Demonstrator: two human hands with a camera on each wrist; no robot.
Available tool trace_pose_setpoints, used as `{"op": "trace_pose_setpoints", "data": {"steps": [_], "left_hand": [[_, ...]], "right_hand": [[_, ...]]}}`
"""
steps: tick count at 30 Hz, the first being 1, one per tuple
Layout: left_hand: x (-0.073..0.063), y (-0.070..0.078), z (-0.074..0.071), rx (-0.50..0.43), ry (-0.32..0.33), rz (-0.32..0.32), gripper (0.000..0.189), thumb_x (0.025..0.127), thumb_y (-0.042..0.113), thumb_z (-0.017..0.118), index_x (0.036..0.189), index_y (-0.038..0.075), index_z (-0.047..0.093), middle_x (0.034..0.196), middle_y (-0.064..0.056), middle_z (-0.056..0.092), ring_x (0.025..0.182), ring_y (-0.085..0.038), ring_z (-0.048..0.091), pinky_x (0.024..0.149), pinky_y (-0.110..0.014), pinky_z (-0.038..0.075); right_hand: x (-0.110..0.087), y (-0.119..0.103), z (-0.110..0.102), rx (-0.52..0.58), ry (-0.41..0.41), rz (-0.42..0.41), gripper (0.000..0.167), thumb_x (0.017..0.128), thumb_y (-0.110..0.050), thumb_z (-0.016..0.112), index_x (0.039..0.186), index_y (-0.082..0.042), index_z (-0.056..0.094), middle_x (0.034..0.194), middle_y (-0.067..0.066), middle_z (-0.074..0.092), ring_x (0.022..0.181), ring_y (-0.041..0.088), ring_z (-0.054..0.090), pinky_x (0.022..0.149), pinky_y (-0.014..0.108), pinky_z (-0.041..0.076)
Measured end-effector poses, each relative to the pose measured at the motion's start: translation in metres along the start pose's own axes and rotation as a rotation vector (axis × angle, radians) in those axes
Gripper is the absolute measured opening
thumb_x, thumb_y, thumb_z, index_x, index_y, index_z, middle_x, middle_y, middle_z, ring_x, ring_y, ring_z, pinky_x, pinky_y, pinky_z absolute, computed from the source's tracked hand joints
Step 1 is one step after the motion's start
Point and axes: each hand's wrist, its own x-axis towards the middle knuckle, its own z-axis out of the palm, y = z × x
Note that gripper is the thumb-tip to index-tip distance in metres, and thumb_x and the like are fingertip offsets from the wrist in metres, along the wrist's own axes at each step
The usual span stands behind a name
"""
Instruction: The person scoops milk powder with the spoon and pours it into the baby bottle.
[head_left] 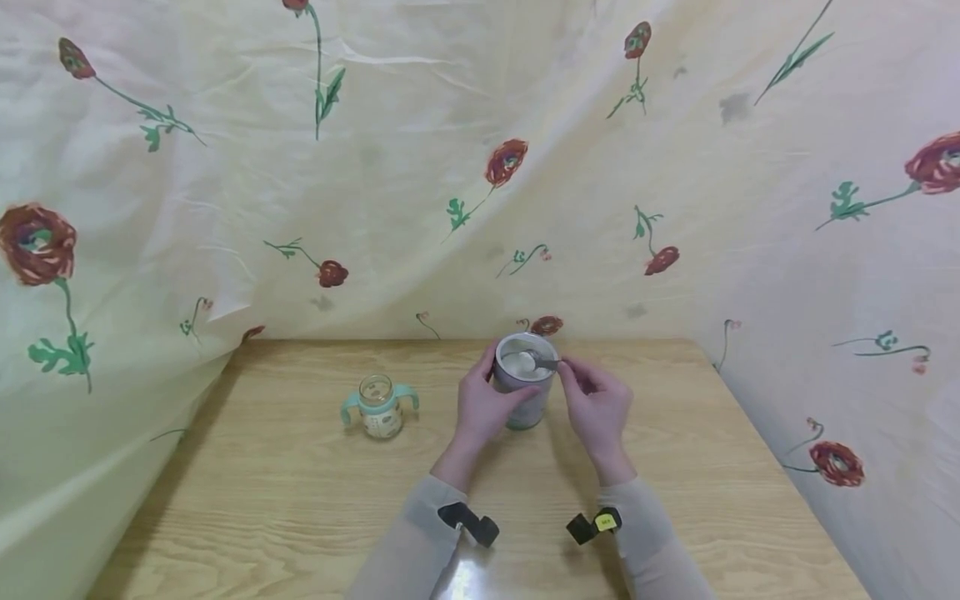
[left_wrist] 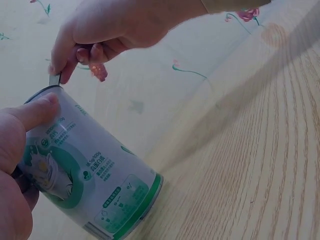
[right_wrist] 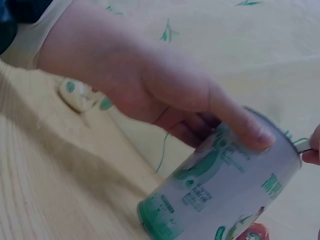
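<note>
A white and green milk powder tin (head_left: 529,408) is at the far middle of the table, its open top showing a pale inside. My left hand (head_left: 483,410) grips its left side, with the thumb across the front near the rim. Between thumb and fingertips my right hand (head_left: 602,407) pinches the handle of a spoon (head_left: 547,364) at the right rim. The spoon's bowl is inside the tin's mouth and looks whitish. In the left wrist view, the tin's printed side (left_wrist: 95,170) shows and the spoon handle (left_wrist: 55,79) sticks up past the rim.
Left of the tin stands a small clear bottle (head_left: 381,418) with two mint-green handles and an open top. The wooden table (head_left: 285,517) ends at the back and sides against a pale cloth (head_left: 405,167) printed with red flowers.
</note>
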Motion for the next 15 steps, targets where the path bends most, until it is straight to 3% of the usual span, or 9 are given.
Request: {"op": "trace_pose_setpoints", "data": {"steps": [3,7,12,15], "left_hand": [[0.000,0.000,0.000,-0.002,0.001,0.003,0.094,0.074,0.028,0.101,0.156,0.014,0.056,0.151,0.000,0.062,0.142,-0.022,0.055,0.118,-0.043,0.047],[-0.001,-0.001,-0.001,-0.008,0.000,0.001,0.093,0.074,0.030,0.102,0.155,0.015,0.057,0.150,0.001,0.062,0.142,-0.021,0.056,0.117,-0.043,0.047],[-0.001,0.000,-0.001,0.000,-0.005,0.004,0.092,0.075,0.030,0.101,0.155,0.015,0.057,0.150,0.003,0.062,0.141,-0.020,0.056,0.117,-0.042,0.047],[-0.002,0.001,-0.001,0.002,-0.008,0.017,0.091,0.076,0.029,0.101,0.155,0.015,0.057,0.149,0.002,0.063,0.141,-0.020,0.056,0.118,-0.042,0.047]], "right_hand": [[0.001,-0.014,-0.001,0.000,0.021,-0.036,0.012,0.081,0.022,0.080,0.090,0.014,0.077,0.080,0.025,0.076,0.056,0.021,0.059,0.059,0.006,0.043],[0.002,-0.024,-0.001,0.001,0.054,-0.072,0.014,0.079,0.025,0.079,0.088,0.015,0.076,0.077,0.026,0.074,0.055,0.019,0.057,0.058,0.007,0.043],[-0.005,0.004,0.002,0.009,0.061,-0.074,0.011,0.083,0.017,0.082,0.091,0.009,0.080,0.078,0.019,0.076,0.058,0.010,0.057,0.059,0.008,0.044],[-0.006,0.004,0.004,0.002,0.059,-0.076,0.012,0.083,0.017,0.082,0.092,0.009,0.081,0.078,0.019,0.077,0.057,0.013,0.058,0.059,0.008,0.044]]}}
